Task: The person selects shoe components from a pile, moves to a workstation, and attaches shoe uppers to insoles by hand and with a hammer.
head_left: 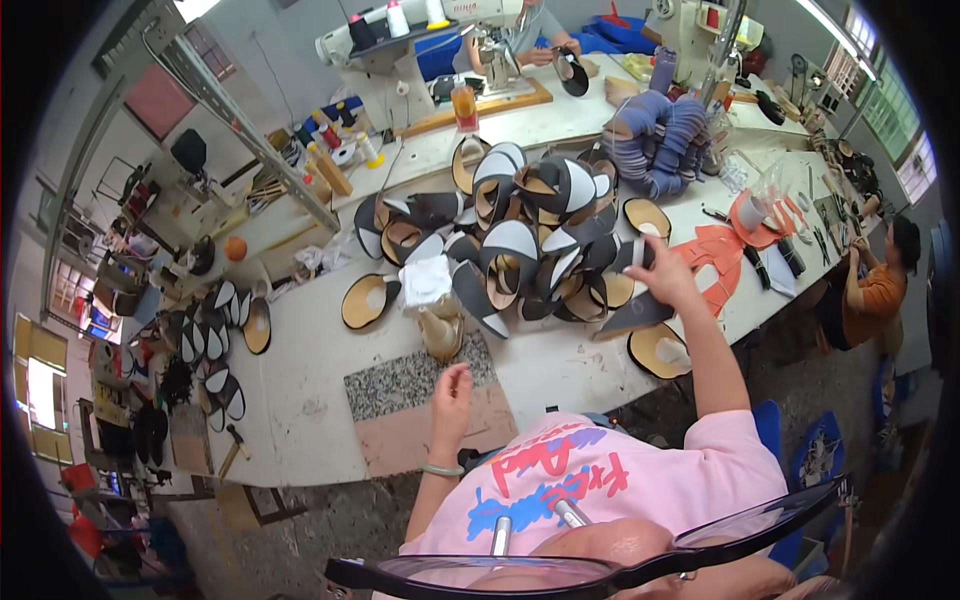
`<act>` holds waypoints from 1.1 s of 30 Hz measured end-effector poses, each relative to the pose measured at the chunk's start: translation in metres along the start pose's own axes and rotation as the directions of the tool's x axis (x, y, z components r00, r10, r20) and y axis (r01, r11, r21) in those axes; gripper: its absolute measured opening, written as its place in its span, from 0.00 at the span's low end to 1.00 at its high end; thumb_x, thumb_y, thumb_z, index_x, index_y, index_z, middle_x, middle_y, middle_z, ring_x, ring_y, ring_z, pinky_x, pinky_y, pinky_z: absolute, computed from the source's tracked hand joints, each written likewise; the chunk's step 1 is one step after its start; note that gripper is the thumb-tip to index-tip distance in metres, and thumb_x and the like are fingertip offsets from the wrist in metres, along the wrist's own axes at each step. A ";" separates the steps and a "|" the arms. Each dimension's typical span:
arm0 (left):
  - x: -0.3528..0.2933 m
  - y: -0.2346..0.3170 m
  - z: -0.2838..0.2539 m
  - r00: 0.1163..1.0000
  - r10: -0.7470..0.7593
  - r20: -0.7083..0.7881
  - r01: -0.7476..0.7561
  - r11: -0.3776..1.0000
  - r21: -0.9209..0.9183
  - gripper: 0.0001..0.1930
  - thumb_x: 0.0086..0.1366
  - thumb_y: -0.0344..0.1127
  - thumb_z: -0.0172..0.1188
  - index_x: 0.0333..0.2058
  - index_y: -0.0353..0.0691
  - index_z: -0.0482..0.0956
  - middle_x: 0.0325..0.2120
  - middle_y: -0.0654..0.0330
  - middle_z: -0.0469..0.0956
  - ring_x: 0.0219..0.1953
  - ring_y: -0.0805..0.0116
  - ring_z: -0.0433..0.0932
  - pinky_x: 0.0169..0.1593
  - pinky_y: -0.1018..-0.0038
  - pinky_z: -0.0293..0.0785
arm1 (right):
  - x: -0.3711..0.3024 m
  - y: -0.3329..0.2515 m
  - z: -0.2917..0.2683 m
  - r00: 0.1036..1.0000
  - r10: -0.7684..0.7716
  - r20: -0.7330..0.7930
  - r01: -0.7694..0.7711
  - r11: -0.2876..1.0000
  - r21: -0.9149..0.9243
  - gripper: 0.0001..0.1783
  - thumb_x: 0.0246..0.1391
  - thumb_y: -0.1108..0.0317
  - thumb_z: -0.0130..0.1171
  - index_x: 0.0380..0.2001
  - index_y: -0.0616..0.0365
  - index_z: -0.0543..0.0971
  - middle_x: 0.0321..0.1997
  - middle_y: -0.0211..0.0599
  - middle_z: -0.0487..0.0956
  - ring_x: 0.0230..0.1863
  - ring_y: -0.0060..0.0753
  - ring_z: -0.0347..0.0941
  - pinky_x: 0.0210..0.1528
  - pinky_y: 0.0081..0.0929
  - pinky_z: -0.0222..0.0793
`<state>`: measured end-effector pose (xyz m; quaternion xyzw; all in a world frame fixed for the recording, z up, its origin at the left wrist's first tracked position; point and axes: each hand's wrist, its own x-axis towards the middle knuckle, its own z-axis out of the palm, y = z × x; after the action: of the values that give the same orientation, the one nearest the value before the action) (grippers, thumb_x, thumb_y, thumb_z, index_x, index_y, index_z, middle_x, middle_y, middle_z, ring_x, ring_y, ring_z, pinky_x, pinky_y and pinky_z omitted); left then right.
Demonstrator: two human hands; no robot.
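Observation:
My right hand reaches to the right side of a heap of shoe uppers, black and white with tan linings. Its thumb and forefinger are apart at a dark shoe upper; a firm grip is not visible. Closer to my body, my left hand is raised over the table with loosely bent fingers and nothing visible in them. Just beyond it stands a gold-coloured metal stand with a white pad on top. The stand is by a speckled stone slab.
Single tan-lined uppers lie beside the stand and near the right front edge. Orange cut pieces and bundled purple-grey strips lie to the right. A hammer rests at the left edge. Across the table, another person's hands work at a sewing machine.

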<state>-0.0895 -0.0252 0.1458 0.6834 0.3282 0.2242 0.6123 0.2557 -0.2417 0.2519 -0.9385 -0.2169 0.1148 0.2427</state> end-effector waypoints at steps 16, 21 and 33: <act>0.032 0.017 0.108 0.918 0.270 0.292 -0.265 0.963 -0.057 0.20 0.63 0.39 0.61 0.51 0.36 0.73 0.47 0.55 0.74 0.52 0.64 0.71 0.58 0.70 0.63 | -0.076 -0.064 0.081 0.969 -0.248 0.000 0.163 0.638 0.753 0.13 0.56 0.65 0.61 0.37 0.64 0.73 0.19 0.33 0.79 0.22 0.17 0.75 0.24 0.20 0.68; 0.087 0.075 0.085 0.739 0.664 0.113 -0.664 0.689 0.290 0.21 0.58 0.36 0.63 0.50 0.36 0.73 0.52 0.49 0.70 0.57 0.48 0.64 0.61 0.58 0.58 | -0.017 -0.097 0.057 0.745 -0.581 -0.327 0.653 0.534 0.537 0.18 0.51 0.67 0.65 0.43 0.62 0.74 0.28 0.40 0.80 0.24 0.28 0.77 0.27 0.25 0.71; 0.162 0.042 0.020 0.930 0.368 0.000 -0.303 0.767 0.566 0.19 0.60 0.37 0.62 0.48 0.36 0.76 0.50 0.49 0.74 0.56 0.52 0.68 0.59 0.63 0.63 | 0.279 -0.088 0.016 0.908 -0.411 -0.086 0.413 0.837 0.359 0.26 0.53 0.49 0.60 0.44 0.62 0.78 0.33 0.46 0.81 0.35 0.36 0.78 0.39 0.32 0.72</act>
<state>0.0423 0.0768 0.1686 0.8656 0.2849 0.2623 0.3175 0.4651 -0.0365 0.2522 -0.8075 -0.3874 0.0962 0.4343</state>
